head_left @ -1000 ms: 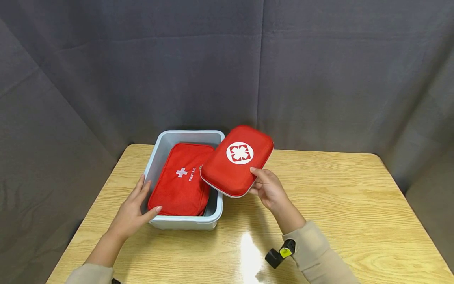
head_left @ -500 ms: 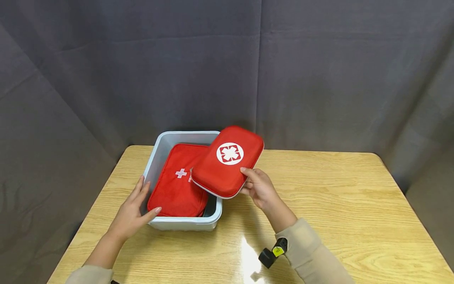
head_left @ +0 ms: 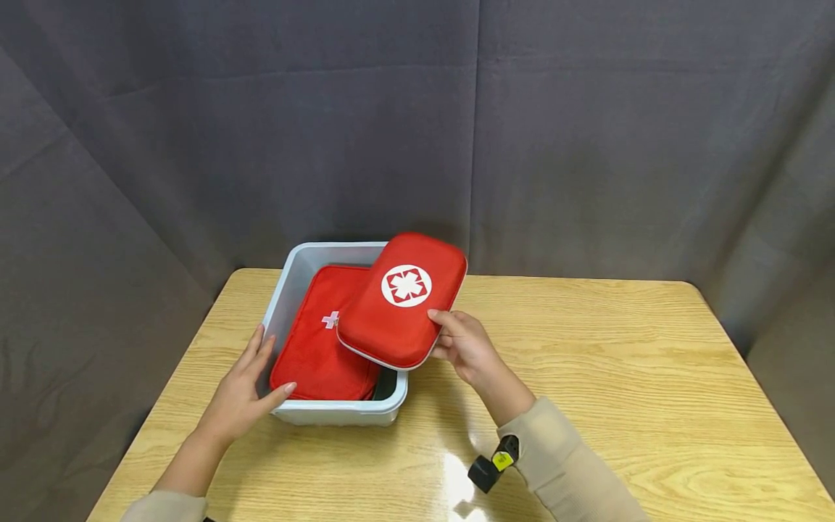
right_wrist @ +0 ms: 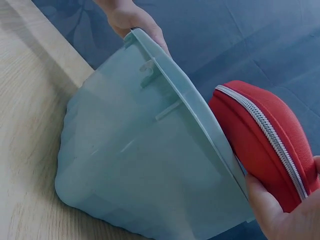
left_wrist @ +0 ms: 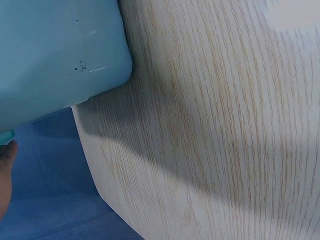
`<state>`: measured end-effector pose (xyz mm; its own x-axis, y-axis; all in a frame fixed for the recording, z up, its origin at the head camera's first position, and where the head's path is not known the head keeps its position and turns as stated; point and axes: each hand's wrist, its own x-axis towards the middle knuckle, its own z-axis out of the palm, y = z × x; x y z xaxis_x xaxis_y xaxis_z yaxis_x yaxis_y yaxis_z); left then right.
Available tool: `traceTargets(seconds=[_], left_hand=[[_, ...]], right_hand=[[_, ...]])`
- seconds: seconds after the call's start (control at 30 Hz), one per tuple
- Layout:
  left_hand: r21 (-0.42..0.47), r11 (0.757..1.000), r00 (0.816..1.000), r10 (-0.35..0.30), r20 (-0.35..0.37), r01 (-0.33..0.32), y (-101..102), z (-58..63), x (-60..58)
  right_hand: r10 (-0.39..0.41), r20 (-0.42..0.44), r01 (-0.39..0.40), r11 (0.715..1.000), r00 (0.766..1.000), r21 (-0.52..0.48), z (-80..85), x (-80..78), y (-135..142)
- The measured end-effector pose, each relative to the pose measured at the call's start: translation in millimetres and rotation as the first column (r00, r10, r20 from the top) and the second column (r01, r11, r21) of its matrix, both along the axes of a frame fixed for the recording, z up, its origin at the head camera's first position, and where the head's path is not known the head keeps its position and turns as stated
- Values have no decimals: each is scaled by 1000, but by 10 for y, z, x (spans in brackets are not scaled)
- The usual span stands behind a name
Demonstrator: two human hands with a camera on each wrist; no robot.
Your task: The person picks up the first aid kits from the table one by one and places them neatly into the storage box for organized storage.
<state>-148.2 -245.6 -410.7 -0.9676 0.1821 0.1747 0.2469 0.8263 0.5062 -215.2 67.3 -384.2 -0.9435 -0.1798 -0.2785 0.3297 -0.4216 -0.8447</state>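
Note:
A red hard-shell first aid case (head_left: 365,308), with a white round emblem, is tilted over the right side of a pale blue plastic bin (head_left: 326,407). My right hand (head_left: 470,351) pinches its near right edge, thumb on top and fingers beneath. In the right wrist view the silver zipper (right_wrist: 265,127) along its side shows. Inside the bin lies a red fabric first aid pouch (head_left: 320,362) with a white cross, partly covered by the case. My left hand (head_left: 238,402) rests with fairly straight fingers on the bin's near left rim.
The bin stands on the left of a wood-grain table (head_left: 607,384). Grey cloth (head_left: 417,145) hangs behind the table. Something dark green (head_left: 386,384) shows beside the pouch, mostly hidden. A black device (head_left: 492,464) is strapped to the right wrist.
My right hand has moved left with the hard case, which now covers more of the bin and the pouch, hiding the pouch's lettering. The left hand and bin have stayed nearly still.

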Motion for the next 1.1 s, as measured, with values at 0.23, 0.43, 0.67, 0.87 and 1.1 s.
traceTargets(seconds=[0.23,0.43,0.67,0.87,1.1], left_hand=[[-5,1000,1000,0,-8,0,-15,-12,-12],[-8,1000,1000,-1,-19,1,-11,-13,-16],[-3,1000,1000,3,-17,-3,-5,10,-4],[4,1000,1000,4,-18,-4,-12,7,-6],[7,1000,1000,1,-19,-1,-10,4,-9]], right_hand=[[29,-20,-29,999,999,14,23,-9,-74],[33,-15,-33,999,999,14,46,-20,-140],[47,-17,-47,999,999,12,84,-20,-206],[56,-19,-55,998,998,31,112,-35,-262],[89,-43,-86,995,995,55,152,-34,-330]])
